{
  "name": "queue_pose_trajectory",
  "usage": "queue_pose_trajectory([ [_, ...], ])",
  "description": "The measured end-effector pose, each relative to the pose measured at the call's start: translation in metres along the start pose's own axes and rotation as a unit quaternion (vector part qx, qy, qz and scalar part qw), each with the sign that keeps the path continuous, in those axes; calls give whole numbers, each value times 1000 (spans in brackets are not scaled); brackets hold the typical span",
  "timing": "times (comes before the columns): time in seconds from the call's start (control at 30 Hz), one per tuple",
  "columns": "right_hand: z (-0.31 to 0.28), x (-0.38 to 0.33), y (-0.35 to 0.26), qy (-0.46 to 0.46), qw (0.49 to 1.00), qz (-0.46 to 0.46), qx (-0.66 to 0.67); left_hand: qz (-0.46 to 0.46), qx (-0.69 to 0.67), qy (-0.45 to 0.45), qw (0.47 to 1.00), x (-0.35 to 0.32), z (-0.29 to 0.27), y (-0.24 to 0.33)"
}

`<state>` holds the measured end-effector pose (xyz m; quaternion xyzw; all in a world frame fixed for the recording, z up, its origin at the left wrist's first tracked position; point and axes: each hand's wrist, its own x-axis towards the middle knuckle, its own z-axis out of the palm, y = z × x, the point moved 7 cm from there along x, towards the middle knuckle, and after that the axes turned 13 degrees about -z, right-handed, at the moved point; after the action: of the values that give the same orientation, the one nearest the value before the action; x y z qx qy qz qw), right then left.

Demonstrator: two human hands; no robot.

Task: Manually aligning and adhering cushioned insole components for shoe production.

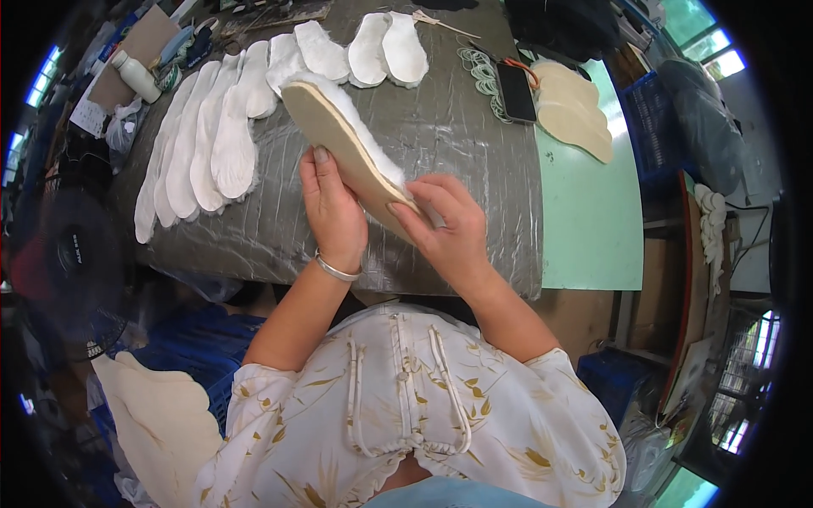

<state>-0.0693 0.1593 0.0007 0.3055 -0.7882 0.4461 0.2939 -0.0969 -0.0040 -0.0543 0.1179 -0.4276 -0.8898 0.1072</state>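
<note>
A: Grip? Location?
B: Left hand [332, 212] and right hand [447, 224] both clamped on tan fleece-lined insole [343, 144], held tilted above grey-covered table [457, 144].
A: Beyond insole?
B: White fleece insoles [203, 135] fanned left of it; black phone [515, 91] right.

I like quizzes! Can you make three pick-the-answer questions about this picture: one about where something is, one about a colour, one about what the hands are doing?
1. Where does the black flat phone lie?
A. right of the grey wrinkled table cover
B. on the floor
C. in a hand

2. What colour is the fluffy side of the tan flat insole being held?
A. red
B. white
C. blue

3. How is the insole held?
A. lying flat on the table
B. by one hand only
C. by both hands

Answers: 1 A, it sits near the cover's right edge by the green rubber bands. 2 B, white fleece shows along its edge. 3 C, the left hand and right hand both grip it.
</note>
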Motion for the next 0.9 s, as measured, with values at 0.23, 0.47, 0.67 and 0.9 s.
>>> queue_pose_trajectory([
  [0.23, 4, -2, 1, -3, 999, 14, 47, -2, 29, 21, 999, -1, -2, -2],
  [0.47, 0, 10, -3, 0, 999, 18, 51, 4, 56, 8, 998, -6, 6, 2],
  [0.67, 3, 14, -3, 19, 997, 23, 71, -7, 39, -28, 999, -8, 10, -2],
  [0.9, -1, 24, -9, 44, 998, -15, 47, -31, 32, -37, 998, -9, 9, -14],
])
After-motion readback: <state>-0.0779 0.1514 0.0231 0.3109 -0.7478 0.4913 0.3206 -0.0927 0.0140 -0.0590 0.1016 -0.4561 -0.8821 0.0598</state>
